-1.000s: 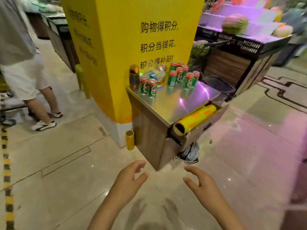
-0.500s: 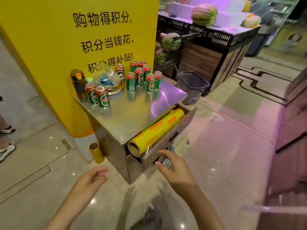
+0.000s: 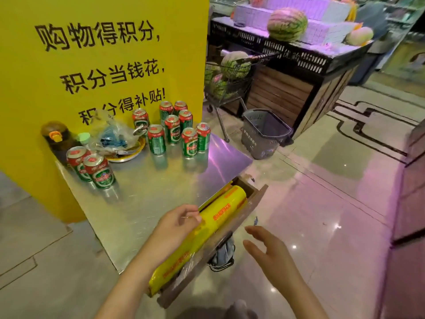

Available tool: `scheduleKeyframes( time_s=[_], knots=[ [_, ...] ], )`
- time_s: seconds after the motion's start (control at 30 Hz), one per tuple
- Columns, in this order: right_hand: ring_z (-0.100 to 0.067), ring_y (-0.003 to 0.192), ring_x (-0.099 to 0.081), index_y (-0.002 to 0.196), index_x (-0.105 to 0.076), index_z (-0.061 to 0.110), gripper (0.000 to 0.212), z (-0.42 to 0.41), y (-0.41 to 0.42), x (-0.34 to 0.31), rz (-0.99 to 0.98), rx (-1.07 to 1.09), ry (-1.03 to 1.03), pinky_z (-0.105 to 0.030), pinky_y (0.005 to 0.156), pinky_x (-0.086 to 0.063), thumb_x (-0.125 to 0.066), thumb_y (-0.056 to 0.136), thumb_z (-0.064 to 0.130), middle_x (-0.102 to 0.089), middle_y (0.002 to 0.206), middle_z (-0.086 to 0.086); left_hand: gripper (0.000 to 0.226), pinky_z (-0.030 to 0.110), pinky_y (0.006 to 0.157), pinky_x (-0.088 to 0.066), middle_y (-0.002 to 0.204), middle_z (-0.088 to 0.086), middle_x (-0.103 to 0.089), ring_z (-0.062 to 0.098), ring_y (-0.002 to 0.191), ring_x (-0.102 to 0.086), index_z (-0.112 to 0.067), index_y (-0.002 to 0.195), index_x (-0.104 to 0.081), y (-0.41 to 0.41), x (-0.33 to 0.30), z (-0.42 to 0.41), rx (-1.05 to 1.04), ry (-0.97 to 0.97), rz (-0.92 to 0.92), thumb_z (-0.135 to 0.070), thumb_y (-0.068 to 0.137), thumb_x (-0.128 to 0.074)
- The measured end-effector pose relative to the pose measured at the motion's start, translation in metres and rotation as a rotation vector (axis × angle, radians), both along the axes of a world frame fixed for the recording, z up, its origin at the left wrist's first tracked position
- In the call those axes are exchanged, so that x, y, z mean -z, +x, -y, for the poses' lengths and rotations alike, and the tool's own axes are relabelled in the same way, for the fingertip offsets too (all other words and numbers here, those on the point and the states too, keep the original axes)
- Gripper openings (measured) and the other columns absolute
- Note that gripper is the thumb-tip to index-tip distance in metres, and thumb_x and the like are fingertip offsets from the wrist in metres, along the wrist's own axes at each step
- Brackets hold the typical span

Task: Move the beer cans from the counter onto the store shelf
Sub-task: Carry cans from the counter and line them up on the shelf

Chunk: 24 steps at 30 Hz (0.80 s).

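Several green beer cans with red tops stand on the steel counter (image 3: 147,203). Two cans (image 3: 99,171) stand at the front left; a larger cluster (image 3: 174,130) stands at the back against the yellow pillar. My left hand (image 3: 177,223) hovers over the counter's near edge with fingers loosely curled, holding nothing. My right hand (image 3: 269,252) is out to the right of the counter, above the floor, fingers spread and relaxed. Both hands are well short of the cans. No store shelf is plainly in view.
A yellow roll of cling film (image 3: 207,229) lies in an open drawer on the counter's right side. A brown bottle (image 3: 55,139) and a plate with a plastic bag (image 3: 115,139) crowd the back left. A grey basket (image 3: 264,132) and a trolley with watermelons (image 3: 227,81) stand beyond.
The view has closed in on the counter. Both hands have moved forward and up; the left one now reaches over the counter's edge.
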State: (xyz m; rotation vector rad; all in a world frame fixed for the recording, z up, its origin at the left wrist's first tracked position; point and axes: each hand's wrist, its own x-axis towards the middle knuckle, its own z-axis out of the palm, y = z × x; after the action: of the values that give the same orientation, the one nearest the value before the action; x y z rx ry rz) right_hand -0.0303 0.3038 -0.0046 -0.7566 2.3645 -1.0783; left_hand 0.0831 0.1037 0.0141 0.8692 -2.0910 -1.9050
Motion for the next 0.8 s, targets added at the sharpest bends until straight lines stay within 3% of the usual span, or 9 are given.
scheduleKeyframes(
  time_s=[0.13,0.2,0.33,0.43,0.57,0.67,0.73,0.8],
  knots=[
    [0.001,0.108,-0.05,0.121,-0.056,0.03,0.03,0.037,-0.065,0.013,-0.002,-0.11,-0.003,-0.008,0.083,-0.035,-0.059,0.091,0.029,-0.055,0.115,0.021,0.033,0.002,0.072,-0.043,0.1,0.001,-0.064,-0.002,0.082,-0.06,-0.014,0.104,-0.062,-0.033,0.008,0.022,-0.126,-0.003,0.032,-0.026,0.074,-0.067],
    [-0.001,0.105,-0.053,0.12,-0.059,0.025,0.03,0.062,-0.1,0.015,0.029,-0.165,-0.014,0.0,0.079,-0.035,-0.061,0.09,0.025,-0.057,0.115,0.017,0.022,0.001,0.071,-0.042,0.101,0.006,-0.063,0.007,0.087,-0.06,-0.011,0.103,-0.061,-0.044,0.016,0.036,-0.228,-0.012,0.071,-0.013,0.083,-0.069],
    [-0.005,0.112,-0.053,0.116,-0.06,0.023,0.028,0.11,-0.169,0.021,0.076,-0.284,-0.038,-0.018,0.092,-0.042,-0.064,0.088,0.023,-0.059,0.114,0.012,0.013,-0.001,0.063,-0.042,0.093,0.004,-0.065,0.015,0.087,-0.059,-0.011,0.095,-0.062,-0.058,0.027,0.059,-0.432,-0.039,0.154,-0.002,0.087,-0.06],
    [-0.007,0.112,-0.054,0.124,-0.056,0.023,0.035,0.143,-0.216,0.024,0.088,-0.386,-0.006,-0.013,0.087,-0.039,-0.062,0.09,0.026,-0.054,0.118,0.016,0.01,0.0,0.063,-0.041,0.092,0.003,-0.067,0.01,0.086,-0.06,-0.012,0.094,-0.063,-0.074,0.028,0.07,-0.537,-0.077,0.203,-0.005,0.087,-0.061],
    [-0.01,0.116,-0.052,0.118,-0.058,0.021,0.038,0.187,-0.268,0.041,0.198,-0.42,0.011,-0.024,0.098,-0.042,-0.066,0.082,0.029,-0.058,0.122,0.007,0.012,0.009,0.069,-0.042,0.096,-0.001,-0.067,0.001,0.087,-0.059,-0.019,0.093,-0.063,-0.11,0.031,0.084,-0.59,-0.101,0.242,-0.009,0.087,-0.062],
    [-0.018,0.108,-0.058,0.111,-0.06,0.017,0.034,0.218,-0.297,0.057,0.217,-0.421,0.026,-0.008,0.077,-0.044,-0.068,0.079,0.023,-0.061,0.113,0.002,0.015,0.01,0.069,-0.046,0.099,0.004,-0.067,0.003,0.087,-0.062,-0.021,0.093,-0.061,-0.141,0.036,0.101,-0.597,-0.086,0.259,-0.009,0.086,-0.063],
    [-0.015,0.103,-0.054,0.109,-0.055,0.016,0.034,0.237,-0.311,0.062,0.248,-0.412,-0.004,-0.009,0.071,-0.043,-0.071,0.079,0.017,-0.057,0.104,0.007,0.018,0.006,0.066,-0.046,0.103,0.004,-0.066,0.003,0.088,-0.061,-0.02,0.101,-0.059,-0.161,0.04,0.118,-0.574,-0.081,0.275,-0.012,0.085,-0.066],
    [-0.014,0.105,-0.05,0.111,-0.046,0.02,0.042,0.257,-0.32,0.063,0.276,-0.415,0.012,-0.014,0.074,-0.04,-0.073,0.08,0.01,-0.051,0.107,0.01,0.031,0.005,0.064,-0.045,0.106,0.002,-0.064,0.004,0.089,-0.061,-0.021,0.106,-0.056,-0.18,0.044,0.137,-0.538,-0.049,0.287,-0.023,0.079,-0.072]
  ],
)
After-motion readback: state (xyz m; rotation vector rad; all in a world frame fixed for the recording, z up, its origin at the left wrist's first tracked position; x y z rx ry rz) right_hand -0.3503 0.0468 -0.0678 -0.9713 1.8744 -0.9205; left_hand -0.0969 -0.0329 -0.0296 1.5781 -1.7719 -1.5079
